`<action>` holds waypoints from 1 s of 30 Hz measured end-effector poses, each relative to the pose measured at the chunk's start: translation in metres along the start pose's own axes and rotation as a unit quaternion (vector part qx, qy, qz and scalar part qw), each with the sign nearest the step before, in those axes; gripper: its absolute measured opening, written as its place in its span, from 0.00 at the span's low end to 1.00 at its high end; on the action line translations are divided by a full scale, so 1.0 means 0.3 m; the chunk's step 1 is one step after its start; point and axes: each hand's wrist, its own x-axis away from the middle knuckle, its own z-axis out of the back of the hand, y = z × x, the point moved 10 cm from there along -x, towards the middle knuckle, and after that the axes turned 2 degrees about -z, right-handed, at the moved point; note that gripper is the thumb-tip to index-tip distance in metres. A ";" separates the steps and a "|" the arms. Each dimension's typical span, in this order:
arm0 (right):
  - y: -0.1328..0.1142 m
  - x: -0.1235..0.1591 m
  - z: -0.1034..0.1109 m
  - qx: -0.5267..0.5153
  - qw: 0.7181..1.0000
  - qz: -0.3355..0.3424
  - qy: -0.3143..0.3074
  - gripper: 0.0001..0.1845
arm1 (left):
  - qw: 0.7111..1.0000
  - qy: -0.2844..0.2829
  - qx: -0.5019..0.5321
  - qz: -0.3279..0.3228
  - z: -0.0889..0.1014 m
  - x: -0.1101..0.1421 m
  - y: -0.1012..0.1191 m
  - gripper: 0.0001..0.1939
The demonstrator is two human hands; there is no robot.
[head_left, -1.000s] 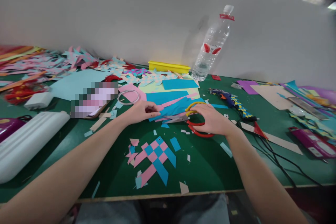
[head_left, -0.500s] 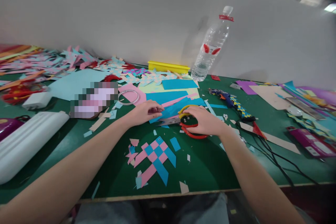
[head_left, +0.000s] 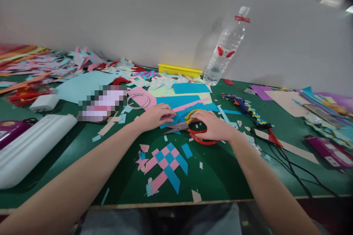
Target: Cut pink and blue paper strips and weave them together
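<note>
The scissors (head_left: 182, 127) are in our right hand (head_left: 215, 126), over the green table (head_left: 220, 180), just beside the near edge of the blue paper strips (head_left: 193, 108). Our right fingers grip the yellow and red handles, and the blades point toward our left side, looking slightly parted. Our left hand (head_left: 159, 118) is at the left end of the strips, its fingers curled in and their tips by the blue paper; we cannot tell whether they pinch it or only rest there.

Nearer to us, below the blades, a woven paper fish (head_left: 167, 159) in pink and blue checks lies flat, with a small blue scrap (head_left: 186, 150) just beside it on the right.

Beyond our left hand we see a silver ring (head_left: 138, 108) partly over pink paper (head_left: 150, 103), and to its left a phone (head_left: 106, 104) with its screen blurred out. Behind the strips lie a blue sheet (head_left: 190, 88) and a yellow holder (head_left: 180, 70), with a clear bottle (head_left: 224, 53) near the grey wall (head_left: 124, 18). To the right of our scissors we have a woven blue and yellow strip (head_left: 255, 114). Farther out are a long white case (head_left: 35, 147) on the left and a purple box (head_left: 328, 150) on the right.
</note>
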 end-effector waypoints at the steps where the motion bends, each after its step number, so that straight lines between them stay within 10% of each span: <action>1: 0.001 -0.002 -0.002 0.001 1.000 0.000 -0.001 0.26 | 1.000 -0.001 -0.004 -0.001 -0.001 0.000 0.000 0.16; 30: -0.003 0.004 -0.001 -0.009 1.000 0.018 -0.014 0.23 | 1.000 -0.014 0.006 0.001 -0.012 -0.004 -0.004 0.16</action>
